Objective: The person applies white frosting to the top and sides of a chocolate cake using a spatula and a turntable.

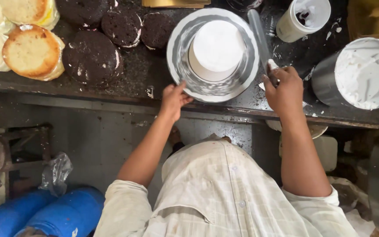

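A round cake covered in white cream [217, 49] stands on a metal turntable [181, 39] smeared with cream, at the dark counter's front. My left hand [173, 99] touches the turntable's near left rim, fingers on its edge. My right hand [284, 87] grips the handle of a long icing spatula [259, 33], whose blade lies along the cake's right side.
A steel bucket of white cream [365, 72] stands at the right. A white cup [303, 18] sits behind it. Several dark chocolate cake layers [92, 57] and pale sponge layers [31, 52] lie at the left. Blue drums [62, 215] stand on the floor below.
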